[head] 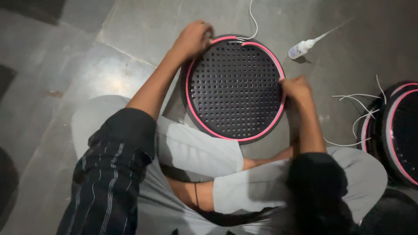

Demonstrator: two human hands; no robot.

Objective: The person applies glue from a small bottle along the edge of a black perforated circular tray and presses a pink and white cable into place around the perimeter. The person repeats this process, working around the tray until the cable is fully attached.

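A round black grille (235,89) with a pink strip (190,98) seated around its rim rests on the floor (122,65) against the sitting person's crossed legs. The left hand (193,39) sits at the grille's upper left edge, fingers curled tight over the rim and pressing on the strip near its loose end, where white wires (252,21) lead away. The right hand (296,87) grips the right edge, fingers closed over the strip. A small clear bottle (300,48) with a long nozzle lies on the floor beyond the grille. More grilles (398,130) are stacked at the right, near loose wires.
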